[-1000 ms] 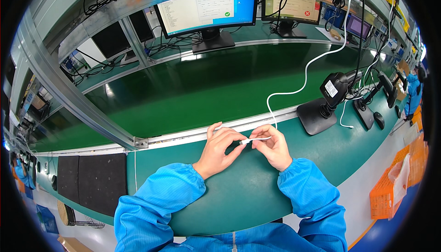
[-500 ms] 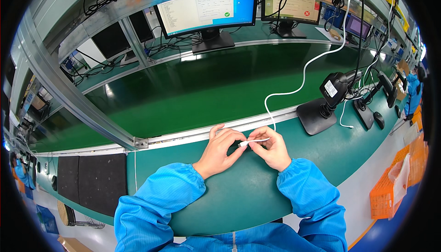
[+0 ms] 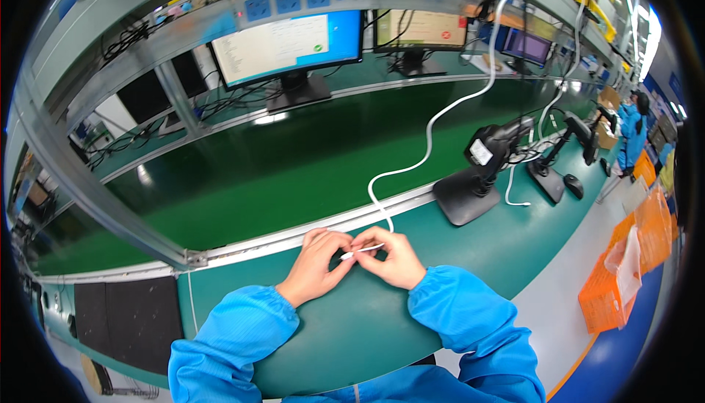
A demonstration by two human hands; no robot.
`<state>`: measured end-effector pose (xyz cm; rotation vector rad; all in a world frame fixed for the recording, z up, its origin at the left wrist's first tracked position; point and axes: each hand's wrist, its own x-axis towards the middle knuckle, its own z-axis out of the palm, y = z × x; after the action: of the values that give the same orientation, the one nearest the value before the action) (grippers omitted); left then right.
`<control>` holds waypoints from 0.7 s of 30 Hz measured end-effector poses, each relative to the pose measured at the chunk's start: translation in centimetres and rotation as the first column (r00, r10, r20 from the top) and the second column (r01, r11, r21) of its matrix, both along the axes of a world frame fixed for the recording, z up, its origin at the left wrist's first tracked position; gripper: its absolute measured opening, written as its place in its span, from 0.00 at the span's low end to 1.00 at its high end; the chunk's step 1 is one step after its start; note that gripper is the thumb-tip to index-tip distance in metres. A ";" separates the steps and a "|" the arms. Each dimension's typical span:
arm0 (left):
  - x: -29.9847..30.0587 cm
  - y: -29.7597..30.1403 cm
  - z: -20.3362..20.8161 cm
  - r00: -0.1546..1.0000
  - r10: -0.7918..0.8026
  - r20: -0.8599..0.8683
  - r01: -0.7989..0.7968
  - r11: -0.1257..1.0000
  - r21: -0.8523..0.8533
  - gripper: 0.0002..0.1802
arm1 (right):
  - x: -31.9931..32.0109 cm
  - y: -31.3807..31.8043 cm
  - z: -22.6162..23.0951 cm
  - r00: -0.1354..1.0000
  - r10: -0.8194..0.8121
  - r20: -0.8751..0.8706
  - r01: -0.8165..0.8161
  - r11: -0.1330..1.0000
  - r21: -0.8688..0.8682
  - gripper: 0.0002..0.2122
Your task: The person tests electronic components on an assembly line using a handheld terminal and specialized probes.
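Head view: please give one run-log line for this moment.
right hand: pinches white cable near plug | left hand: at plug | beneath: green worktop | nearby: black scanner

worn on the head, we look down and forward through one wide fisheye lens, close above the left hand (image 3: 314, 267) and the right hand (image 3: 393, 260), just below our centre. the green bench (image 3: 345, 337) curves across us; the monitors (image 3: 275, 47) stand farther off, toward our upper edge.
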<state>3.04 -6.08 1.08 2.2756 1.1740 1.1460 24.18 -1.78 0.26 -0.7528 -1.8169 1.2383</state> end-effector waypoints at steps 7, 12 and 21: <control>0.3 0.2 0.4 0.999 -0.026 -0.045 0.024 0.998 -0.053 0.12 | 0.3 -0.1 0.0 0.999 -0.017 0.028 0.016 0.999 0.030 0.10; 0.4 0.2 0.4 0.994 -0.059 -0.093 0.049 0.993 -0.105 0.12 | 0.4 -0.1 0.0 0.999 -0.007 0.041 0.005 0.999 0.050 0.10; 0.6 0.1 0.8 0.993 0.008 -0.117 -0.011 1.000 -0.027 0.09 | 0.2 -0.1 -0.1 0.996 -0.073 0.046 0.067 0.991 0.112 0.09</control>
<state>3.64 -6.02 1.85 2.3463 1.2372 1.0057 24.38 -1.90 0.16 -0.7849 -1.8669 1.0735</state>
